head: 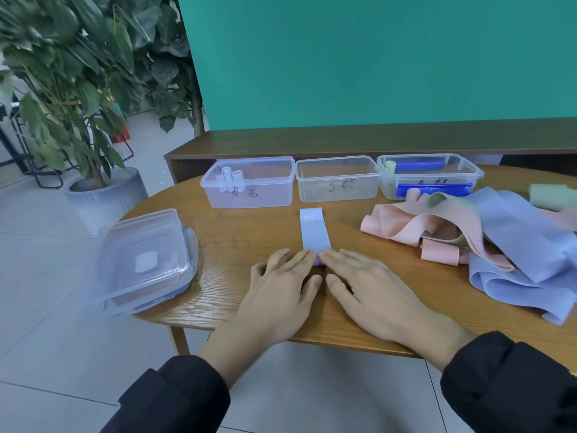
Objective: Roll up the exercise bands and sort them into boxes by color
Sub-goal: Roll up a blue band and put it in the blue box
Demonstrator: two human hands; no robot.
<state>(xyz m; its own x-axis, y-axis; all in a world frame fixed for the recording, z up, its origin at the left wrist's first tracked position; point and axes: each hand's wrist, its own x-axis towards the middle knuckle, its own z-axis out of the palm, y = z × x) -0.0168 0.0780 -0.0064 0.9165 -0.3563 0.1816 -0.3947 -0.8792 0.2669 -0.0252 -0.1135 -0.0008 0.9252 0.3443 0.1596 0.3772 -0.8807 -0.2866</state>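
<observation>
So there's a big oval wooden table (249, 295) with a teal wall panel behind it and leafy potted plants (78, 89) off to the far left. On the right side of the table sits a loose heap of pale blue and pink stretchy exercise bands (487, 242), all tangled together. On the near left, a stack of clear plastic box lids (143, 260) hangs a bit over the table edge. Along the far edge are three clear plastic boxes in a row: the left box (249, 182) has a few small white rolls in it, the middle box (338, 179) looks bare, and the right box (431, 175) holds dark blue pieces plus a pale green roll. Right in the middle, a pale blue band printed "20 LB" (314, 232) lies flat, pointing away. The left hand (281, 295) and right hand (371, 292) both press their straight fingers down on its near end, which looks just started into a roll, not gripping anything.
</observation>
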